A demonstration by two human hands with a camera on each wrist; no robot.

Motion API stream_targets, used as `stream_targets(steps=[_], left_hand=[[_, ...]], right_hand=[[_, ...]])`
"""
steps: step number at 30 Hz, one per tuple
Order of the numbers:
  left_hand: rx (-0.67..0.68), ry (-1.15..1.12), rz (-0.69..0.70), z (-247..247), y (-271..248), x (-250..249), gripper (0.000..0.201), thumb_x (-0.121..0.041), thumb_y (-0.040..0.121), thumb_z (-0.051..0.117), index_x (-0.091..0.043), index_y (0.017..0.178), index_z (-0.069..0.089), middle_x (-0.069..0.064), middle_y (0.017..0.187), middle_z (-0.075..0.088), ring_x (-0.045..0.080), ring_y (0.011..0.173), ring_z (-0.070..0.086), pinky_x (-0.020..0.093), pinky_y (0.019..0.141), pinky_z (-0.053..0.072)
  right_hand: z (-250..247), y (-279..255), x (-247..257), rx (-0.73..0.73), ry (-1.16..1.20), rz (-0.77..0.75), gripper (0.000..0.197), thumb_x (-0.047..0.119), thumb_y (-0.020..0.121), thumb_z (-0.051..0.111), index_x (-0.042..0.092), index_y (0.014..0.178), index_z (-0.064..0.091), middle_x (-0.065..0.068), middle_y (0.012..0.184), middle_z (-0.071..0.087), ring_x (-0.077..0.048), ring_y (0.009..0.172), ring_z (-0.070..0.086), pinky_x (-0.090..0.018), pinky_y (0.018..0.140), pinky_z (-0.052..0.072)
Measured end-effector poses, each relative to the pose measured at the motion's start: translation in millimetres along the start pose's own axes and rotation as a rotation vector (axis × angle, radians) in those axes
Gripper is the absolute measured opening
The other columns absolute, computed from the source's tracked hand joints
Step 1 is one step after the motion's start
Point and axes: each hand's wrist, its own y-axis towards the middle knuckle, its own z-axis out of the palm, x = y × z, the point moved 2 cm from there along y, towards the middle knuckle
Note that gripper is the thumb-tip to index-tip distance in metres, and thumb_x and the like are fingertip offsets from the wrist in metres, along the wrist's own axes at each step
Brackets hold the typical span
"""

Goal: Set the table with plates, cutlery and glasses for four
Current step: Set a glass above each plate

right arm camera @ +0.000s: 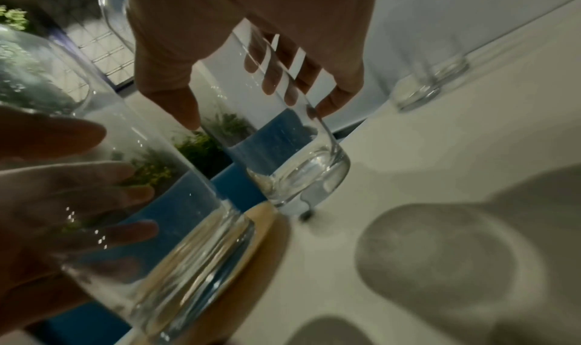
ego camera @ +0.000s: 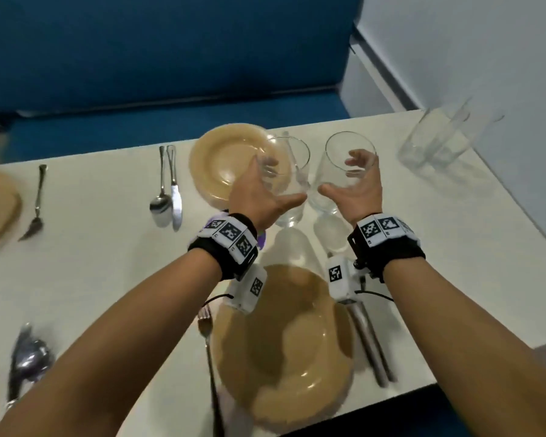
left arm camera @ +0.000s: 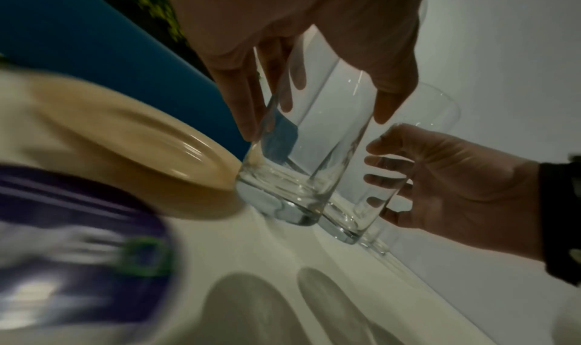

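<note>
both glasses are off the table, carried side by side above the gap between the far plate (ego camera: 230, 162) and the near plate (ego camera: 284, 323), and the move ahead turns on which place each one lies closer to. the left hand (ego camera: 259, 197) wraps a tall clear glass (ego camera: 289, 181), thumb on the near wall and fingers curled round the far wall, and this glass hangs over the right edge of the far plate, so that setting looks like its natural home. the right hand (ego camera: 350, 190) grips the second glass (ego camera: 341, 175) the same way, thumb inward and fingers curled round the outside, just beside the first, the two nearly touching at their lower parts. each glass stands with its long axis close to upright, mouth up and leaning slightly away from the person, their shadows falling on the table (ego camera: 454, 234) below. both forearms reach forward, roughly parallel, wrists level, palms facing each other. two spare glasses (ego camera: 435, 143) stand well apart at the far right corner. the near setting has a fork (ego camera: 208, 348) on its left and other cutlery on its right, yet no glass; i judge the right hand nearer to serve it.
</note>
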Motion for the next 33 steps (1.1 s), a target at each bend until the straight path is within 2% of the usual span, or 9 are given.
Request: stream_targets(steps=[4, 5, 8, 9, 14, 19, 23, 26, 33], left_hand=[[-0.024, 0.013, -0.059, -91.0, -24.4, 45.5, 0.072, -0.046, 0.055, 0.085, -0.028, 0.114, 0.049, -0.008, 0.106, 0.061, 0.012, 0.092, 0.062, 0.026, 0.077, 0.051], [-0.045, 0.014, -0.079, -110.1, -29.3, 56.2, 0.071, -0.045, 0.055, 0.086, -0.028, 0.113, 0.049, -0.008, 0.106, 0.061, 0.012, 0.092, 0.062, 0.025, 0.077, 0.052], [-0.124, 0.004, -0.137, -163.1, -43.6, 82.0, 0.069, -0.043, 0.055, 0.086, -0.028, 0.112, 0.051, -0.01, 0.104, 0.062, 0.012, 0.092, 0.064, 0.026, 0.082, 0.051], [-0.155, -0.011, -0.16, -179.0, -48.2, 91.4, 0.068, -0.042, 0.056, 0.086, -0.028, 0.112, 0.051, -0.01, 0.103, 0.062, 0.011, 0.092, 0.065, 0.024, 0.081, 0.051], [-0.269, -0.026, -0.228, -262.5, -74.7, 136.1, 0.067, -0.045, 0.057, 0.085, -0.03, 0.112, 0.048, -0.009, 0.104, 0.061, 0.013, 0.094, 0.064, 0.027, 0.082, 0.051], [-0.331, 0.007, -0.262, -346.3, -99.9, 179.1, 0.07, -0.042, 0.061, 0.085, -0.024, 0.118, 0.047, -0.007, 0.107, 0.06, 0.013, 0.095, 0.063, 0.027, 0.085, 0.05], [-0.327, -0.012, -0.298, -427.4, -120.0, 226.1, 0.07, -0.036, 0.06, 0.086, -0.025, 0.118, 0.049, -0.005, 0.109, 0.06, 0.015, 0.096, 0.063, 0.035, 0.09, 0.052], [-0.307, -0.004, -0.328, -476.2, -131.7, 257.9, 0.072, -0.034, 0.057, 0.088, -0.025, 0.118, 0.05, -0.004, 0.11, 0.06, 0.017, 0.098, 0.062, 0.038, 0.093, 0.051], [-0.276, -0.004, -0.363, -532.7, -146.9, 308.6, 0.077, -0.032, 0.057, 0.089, -0.022, 0.123, 0.051, -0.004, 0.118, 0.06, 0.016, 0.106, 0.06, 0.026, 0.088, 0.048]], right_hand=[[74.9, -50.8, 38.5, 0.069, 0.031, -0.01, 0.074, 0.015, 0.055, 0.082, 0.017, 0.118, 0.044, 0.001, 0.114, 0.05, -0.018, 0.103, 0.054, -0.025, 0.085, 0.049], [90.6, -60.9, 46.1, 0.098, 0.028, -0.007, 0.074, 0.015, 0.055, 0.082, 0.018, 0.118, 0.043, 0.001, 0.114, 0.05, -0.018, 0.103, 0.054, -0.024, 0.084, 0.049], [133.7, -84.0, 68.2, 0.191, 0.031, -0.006, 0.072, 0.011, 0.059, 0.081, 0.017, 0.12, 0.043, 0.001, 0.113, 0.049, -0.013, 0.1, 0.052, -0.007, 0.073, 0.046], [147.8, -89.7, 74.5, 0.226, 0.029, -0.009, 0.071, 0.01, 0.06, 0.08, 0.016, 0.12, 0.043, 0.001, 0.113, 0.049, -0.013, 0.1, 0.052, -0.007, 0.074, 0.046], [220.9, -124.0, 109.0, 0.343, 0.068, -0.045, 0.066, 0.01, 0.061, 0.081, 0.024, 0.113, 0.042, 0.001, 0.113, 0.052, -0.014, 0.101, 0.054, -0.024, 0.09, 0.045], [292.5, -162.1, 137.7, 0.456, 0.092, -0.069, 0.069, 0.007, 0.059, 0.081, 0.031, 0.109, 0.041, 0.002, 0.112, 0.053, -0.018, 0.1, 0.053, -0.029, 0.085, 0.044], [363.0, -211.0, 161.0, 0.482, 0.091, -0.053, 0.071, 0.013, 0.054, 0.081, 0.031, 0.11, 0.042, 0.005, 0.11, 0.053, -0.016, 0.098, 0.053, -0.023, 0.08, 0.042], [404.5, -246.4, 170.9, 0.478, 0.113, -0.005, 0.069, 0.006, 0.058, 0.082, 0.03, 0.11, 0.042, 0.007, 0.108, 0.053, -0.013, 0.097, 0.053, -0.019, 0.078, 0.043], [449.8, -291.6, 168.7, 0.422, 0.089, 0.053, 0.07, 0.007, 0.056, 0.081, 0.025, 0.113, 0.046, 0.009, 0.111, 0.055, -0.016, 0.103, 0.054, -0.027, 0.089, 0.047]])
